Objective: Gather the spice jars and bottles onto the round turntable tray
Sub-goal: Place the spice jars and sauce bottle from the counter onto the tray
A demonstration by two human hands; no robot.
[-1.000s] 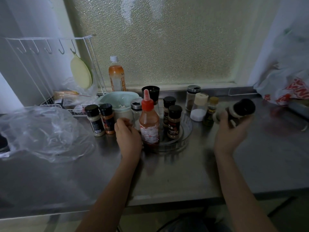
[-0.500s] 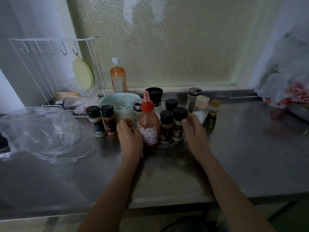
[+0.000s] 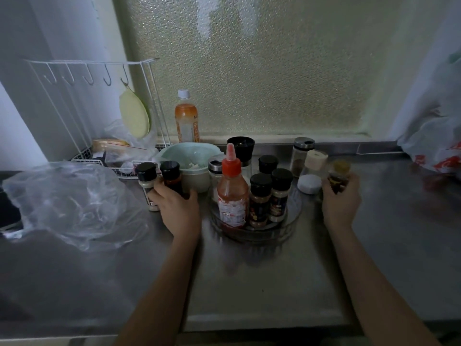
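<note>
A clear round turntable tray [image 3: 287, 227] sits on the steel counter. On it stand a red-capped sauce bottle [image 3: 232, 193], three black-capped spice jars [image 3: 260, 198] and a silver-lidded shaker [image 3: 215, 171]. My left hand [image 3: 178, 208] is wrapped around a black-capped jar of red spice [image 3: 171, 176], left of the tray. A white-spice jar [image 3: 147, 183] stands beside it. My right hand [image 3: 340, 201] grips a small yellow-capped dark jar [image 3: 338, 174], right of the tray. A white salt shaker [image 3: 311, 173] and a steel-lidded glass jar [image 3: 301, 154] stand behind the tray.
A mint bowl [image 3: 187, 156] sits behind my left hand, an orange drink bottle [image 3: 186, 118] by the window. A crumpled clear bag [image 3: 67, 203] covers the counter's left. A white wire rack [image 3: 99, 101] stands back left. A plastic shopping bag [image 3: 439, 146] lies far right.
My left hand moved left from the tray's edge onto the red-spice jar. My right hand left the black-capped jar on the tray and moved right onto the small yellow-capped jar.
</note>
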